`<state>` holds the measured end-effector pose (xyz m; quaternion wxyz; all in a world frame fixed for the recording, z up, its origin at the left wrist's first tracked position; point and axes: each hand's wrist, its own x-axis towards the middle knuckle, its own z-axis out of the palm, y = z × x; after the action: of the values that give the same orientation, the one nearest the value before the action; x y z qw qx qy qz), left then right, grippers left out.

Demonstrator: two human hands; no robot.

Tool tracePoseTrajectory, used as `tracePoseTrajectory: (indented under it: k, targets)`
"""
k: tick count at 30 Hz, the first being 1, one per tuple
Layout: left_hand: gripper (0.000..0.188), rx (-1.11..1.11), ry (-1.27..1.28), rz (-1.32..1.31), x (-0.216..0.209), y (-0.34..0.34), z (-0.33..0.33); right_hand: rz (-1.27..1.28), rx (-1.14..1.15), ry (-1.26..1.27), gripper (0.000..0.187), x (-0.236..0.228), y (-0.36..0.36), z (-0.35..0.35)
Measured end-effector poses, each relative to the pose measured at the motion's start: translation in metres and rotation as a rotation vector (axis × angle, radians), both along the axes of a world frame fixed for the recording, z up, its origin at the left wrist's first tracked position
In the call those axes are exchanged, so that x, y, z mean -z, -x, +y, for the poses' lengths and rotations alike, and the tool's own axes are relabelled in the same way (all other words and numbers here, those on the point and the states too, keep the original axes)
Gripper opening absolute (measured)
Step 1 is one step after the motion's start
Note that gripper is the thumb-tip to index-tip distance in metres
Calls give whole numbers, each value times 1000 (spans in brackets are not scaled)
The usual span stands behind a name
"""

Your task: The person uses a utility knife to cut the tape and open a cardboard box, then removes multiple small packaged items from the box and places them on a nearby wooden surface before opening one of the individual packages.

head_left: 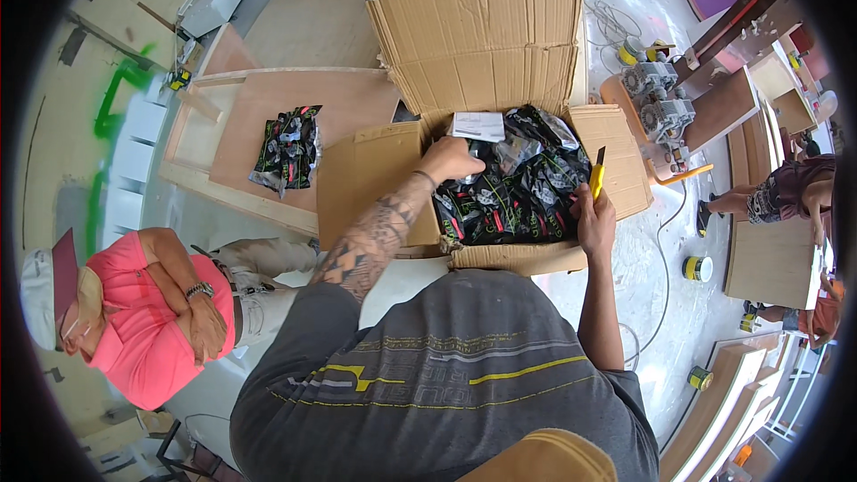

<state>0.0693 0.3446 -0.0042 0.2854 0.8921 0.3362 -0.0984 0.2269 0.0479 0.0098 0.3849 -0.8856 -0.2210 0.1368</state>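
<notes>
In front of me a cardboard box [375, 180] stands with its flaps folded out. Black shiny plastic packets [527, 205] with green and red markings fill it. On top lie a white printed card or small box [479, 126] and a clear plastic packet [515, 153]. My left hand [452, 159] reaches over the left flap into the box, its fingers curled down at the packets and partly hidden. At the box's right edge my right hand [596, 223] grips a yellow utility knife [597, 176], its dark blade pointing up and away from me.
More black packets [287, 150] lie on a wooden panel [348, 94] to the left. A person in a pink shirt [161, 312] stands close at left with folded arms. Motors [665, 98], a cable [661, 250] and tins [698, 269] occupy the right side; other people work beyond.
</notes>
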Motion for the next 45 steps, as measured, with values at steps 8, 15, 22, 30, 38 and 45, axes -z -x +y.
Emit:
tracePoseTrajectory:
  k: [8,15,22,30,38,45]
  targets:
    - [66,-273,713,-495,-112,114,40,11,0,23,54,0,1,-5]
    - [75,-803,-216,-450,-21,241,189,18,-38,40,52,-1,1,2]
    - [86,-788,-866,121,1,228,175,19,-36,34,52,1,2,0]
    - [55,416,70,-200,-62,61,-28,2,-35,19,53,8,0,-6]
    - [89,156,-111,-86,-31,14,-95,10,-21,45,51,-3,4,-5]
    - [73,145,-25,-586,-76,19,-87,43,34,-26,49,-13,7,-10]
